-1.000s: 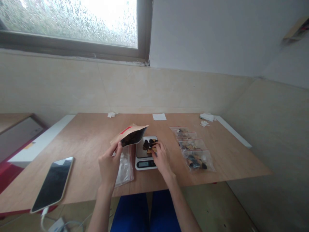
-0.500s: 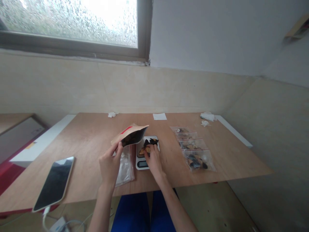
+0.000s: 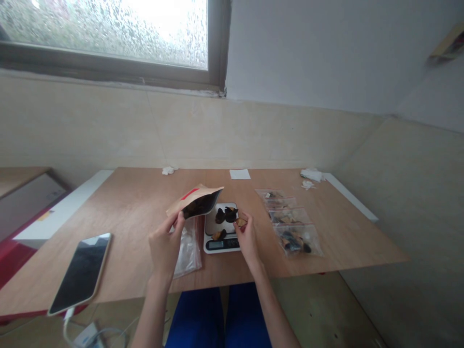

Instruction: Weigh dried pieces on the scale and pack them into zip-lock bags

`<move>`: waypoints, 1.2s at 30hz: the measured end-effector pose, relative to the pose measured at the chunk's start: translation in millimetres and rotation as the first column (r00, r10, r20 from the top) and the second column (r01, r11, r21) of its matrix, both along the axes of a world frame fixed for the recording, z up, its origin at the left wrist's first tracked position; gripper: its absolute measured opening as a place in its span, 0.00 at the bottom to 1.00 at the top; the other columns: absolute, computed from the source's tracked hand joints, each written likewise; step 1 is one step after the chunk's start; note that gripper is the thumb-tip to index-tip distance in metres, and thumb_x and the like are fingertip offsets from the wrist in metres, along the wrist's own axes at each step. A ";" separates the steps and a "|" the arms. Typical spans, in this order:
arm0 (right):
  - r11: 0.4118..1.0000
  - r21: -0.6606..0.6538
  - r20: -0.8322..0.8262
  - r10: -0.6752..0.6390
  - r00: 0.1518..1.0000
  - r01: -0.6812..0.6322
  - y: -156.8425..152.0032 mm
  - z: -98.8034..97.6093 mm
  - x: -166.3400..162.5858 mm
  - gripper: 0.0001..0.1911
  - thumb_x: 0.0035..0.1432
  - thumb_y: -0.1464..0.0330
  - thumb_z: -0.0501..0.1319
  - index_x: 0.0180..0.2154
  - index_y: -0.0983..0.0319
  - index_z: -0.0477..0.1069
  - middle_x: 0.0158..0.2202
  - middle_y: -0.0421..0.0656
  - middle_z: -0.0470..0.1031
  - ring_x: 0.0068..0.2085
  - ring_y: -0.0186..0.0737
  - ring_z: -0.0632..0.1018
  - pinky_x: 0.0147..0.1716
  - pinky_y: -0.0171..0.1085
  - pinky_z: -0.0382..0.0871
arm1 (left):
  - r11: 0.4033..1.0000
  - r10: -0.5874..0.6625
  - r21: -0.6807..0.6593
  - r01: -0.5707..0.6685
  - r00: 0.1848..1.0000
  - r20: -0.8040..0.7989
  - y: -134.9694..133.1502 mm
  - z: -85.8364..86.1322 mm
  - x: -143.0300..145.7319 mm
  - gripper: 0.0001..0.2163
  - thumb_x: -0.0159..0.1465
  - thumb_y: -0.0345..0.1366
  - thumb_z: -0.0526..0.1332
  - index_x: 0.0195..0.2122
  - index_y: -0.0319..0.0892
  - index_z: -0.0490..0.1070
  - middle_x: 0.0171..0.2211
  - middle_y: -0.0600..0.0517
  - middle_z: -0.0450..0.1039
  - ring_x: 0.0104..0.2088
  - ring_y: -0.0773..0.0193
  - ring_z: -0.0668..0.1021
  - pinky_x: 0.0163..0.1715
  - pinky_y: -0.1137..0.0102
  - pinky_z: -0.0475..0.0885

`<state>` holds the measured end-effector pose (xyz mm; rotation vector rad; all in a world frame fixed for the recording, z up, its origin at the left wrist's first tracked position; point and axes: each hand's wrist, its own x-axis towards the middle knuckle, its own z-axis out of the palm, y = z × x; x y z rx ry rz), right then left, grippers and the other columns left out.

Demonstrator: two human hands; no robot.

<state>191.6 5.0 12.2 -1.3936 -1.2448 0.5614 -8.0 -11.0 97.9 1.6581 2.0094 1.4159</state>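
Note:
My left hand (image 3: pixel 166 241) grips a brown paper pouch (image 3: pixel 194 193) with a red mark; its dark-lined mouth gapes towards the right. At the right side of a white digital scale (image 3: pixel 209 245), my right hand (image 3: pixel 248 237) pinches a tan dried piece (image 3: pixel 240 222). Dark dried pieces (image 3: pixel 225 214) lie on the scale's plate, and a brown-and-black piece (image 3: pixel 219 235) rests at its front edge beside the display. What kind of dried food they are I cannot tell. Clear plastic zip bags (image 3: pixel 187 253) lie flat under the pouch, left of the scale.
Several filled zip bags (image 3: pixel 295 239) overlap in a row on the right of the wooden table (image 3: pixel 348 237). A phone (image 3: pixel 81 273) with a charging cable lies at the left. White paper (image 3: pixel 239 174) and crumpled tissues (image 3: pixel 311 175) are near the wall.
My right hand has moved right from the middle of the plate to its edge, now with a tan piece in its fingers. Another piece now shows at the plate's front. My left hand has stayed put.

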 end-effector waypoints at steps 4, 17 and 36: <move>0.999 -0.042 -0.032 -0.001 0.999 -0.001 -0.4 -2.8 1.4 0.16 0.51 0.66 0.59 0.41 0.61 0.59 0.34 0.44 0.72 0.28 0.36 0.73 0.29 0.36 0.70 | 1.000 -0.004 0.009 0.004 1.000 -0.010 -0.2 -0.4 0.2 0.18 0.60 0.47 0.53 0.37 0.42 0.77 0.33 0.47 0.79 0.30 0.60 0.78 0.27 0.73 0.66; 0.994 0.006 0.287 0.104 0.952 -0.110 0.6 9.5 -5.1 0.16 0.53 0.71 0.60 0.45 0.61 0.65 0.42 0.47 0.63 0.46 0.44 0.72 0.46 0.44 0.68 | 1.000 0.000 -0.007 0.000 1.000 -0.005 -1.2 -0.1 0.5 0.18 0.60 0.47 0.54 0.38 0.40 0.77 0.32 0.47 0.79 0.29 0.60 0.78 0.27 0.73 0.66; 0.908 -0.177 0.618 0.403 0.675 -0.381 -51.9 15.5 -16.8 0.11 0.54 0.76 0.60 0.39 0.59 0.71 0.39 0.45 0.70 0.43 0.46 0.70 0.43 0.46 0.68 | 1.000 0.001 0.006 -0.001 1.000 0.005 -2.1 -2.6 -0.4 0.18 0.60 0.47 0.54 0.38 0.40 0.77 0.29 0.48 0.78 0.27 0.62 0.78 0.26 0.73 0.64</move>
